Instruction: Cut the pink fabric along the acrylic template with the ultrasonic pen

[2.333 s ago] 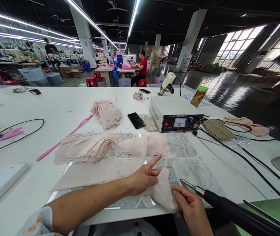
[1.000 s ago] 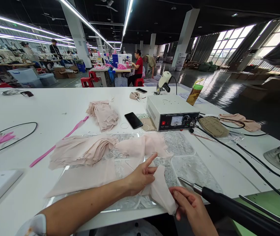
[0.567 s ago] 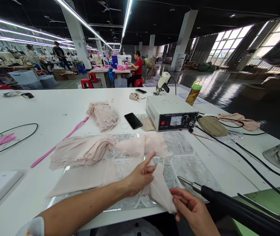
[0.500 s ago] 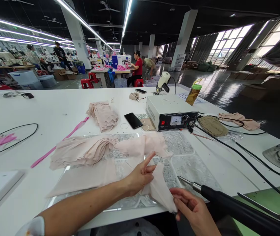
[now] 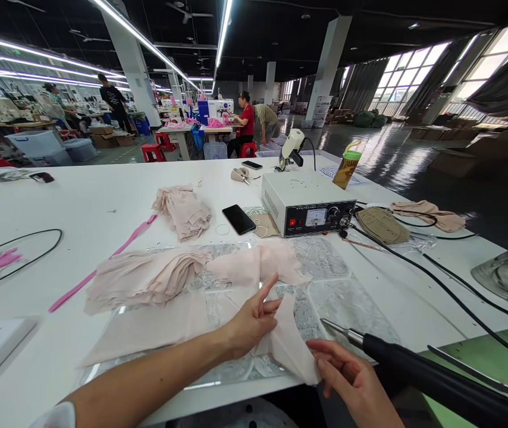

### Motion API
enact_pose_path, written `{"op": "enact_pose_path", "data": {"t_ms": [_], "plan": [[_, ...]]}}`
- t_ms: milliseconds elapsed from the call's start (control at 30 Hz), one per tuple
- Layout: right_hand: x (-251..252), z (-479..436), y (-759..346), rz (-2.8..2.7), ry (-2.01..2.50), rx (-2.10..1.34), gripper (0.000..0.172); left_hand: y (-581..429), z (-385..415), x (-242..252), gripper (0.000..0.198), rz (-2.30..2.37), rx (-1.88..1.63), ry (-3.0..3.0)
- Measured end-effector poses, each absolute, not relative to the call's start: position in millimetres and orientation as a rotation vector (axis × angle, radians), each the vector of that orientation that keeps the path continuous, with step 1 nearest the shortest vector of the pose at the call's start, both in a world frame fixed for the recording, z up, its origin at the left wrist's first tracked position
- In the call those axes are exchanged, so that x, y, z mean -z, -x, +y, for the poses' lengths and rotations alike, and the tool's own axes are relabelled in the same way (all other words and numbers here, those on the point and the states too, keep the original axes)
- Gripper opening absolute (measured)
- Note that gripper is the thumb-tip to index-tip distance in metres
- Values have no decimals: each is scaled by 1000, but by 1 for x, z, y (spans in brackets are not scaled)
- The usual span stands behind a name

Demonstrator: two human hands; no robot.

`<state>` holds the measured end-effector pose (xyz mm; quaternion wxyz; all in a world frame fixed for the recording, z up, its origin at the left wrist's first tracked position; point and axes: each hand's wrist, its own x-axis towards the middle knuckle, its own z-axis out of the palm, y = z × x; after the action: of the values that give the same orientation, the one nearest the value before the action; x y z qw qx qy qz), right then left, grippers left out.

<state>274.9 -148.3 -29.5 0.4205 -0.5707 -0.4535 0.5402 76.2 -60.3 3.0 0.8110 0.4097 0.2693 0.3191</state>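
Note:
My left hand (image 5: 254,318) pinches the upper edge of a thin pale pink fabric piece (image 5: 292,345) near the table's front edge, its forefinger pointing up. My right hand (image 5: 352,383) grips the lower corner of the same piece while a black handheld tool with a metal tip (image 5: 397,359) rests along it. The piece hangs over a scratched clear cutting plate (image 5: 352,303). A heap of the same pink fabric (image 5: 147,276) lies on the plate to the left, with one flat piece (image 5: 147,324) in front of it.
A white control box with a dial (image 5: 307,205) stands behind the plate, black cables (image 5: 436,282) running right from it. A black phone (image 5: 238,219), a second fabric pile (image 5: 185,209), a pink strip (image 5: 102,264) and a green-lidded bottle (image 5: 346,168) lie further back. Other people work at distant tables.
Both hands stay on the pink piece with small shifts of the fingers. The view has drifted slightly; the fabric and the tool keep their places.

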Motion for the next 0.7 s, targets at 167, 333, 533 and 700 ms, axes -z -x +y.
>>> {"op": "enact_pose_path", "data": {"t_ms": [167, 333, 533, 700], "plan": [[22, -138, -272, -1253, 1412, -1359, 45, -77, -61, -4, 106, 541, -650, -902], [21, -128, -264, -1284, 1375, -1351, 40, -74, -60, -3, 101, 536, -611, -966], [22, -126, -258, -1210, 1391, -1367, 45, -72, -59, 4, 97, 473, -603, -1050], [21, -127, -257, -1174, 1432, -1380, 45, -73, -57, 12, 94, 444, -619, -1090]]}}
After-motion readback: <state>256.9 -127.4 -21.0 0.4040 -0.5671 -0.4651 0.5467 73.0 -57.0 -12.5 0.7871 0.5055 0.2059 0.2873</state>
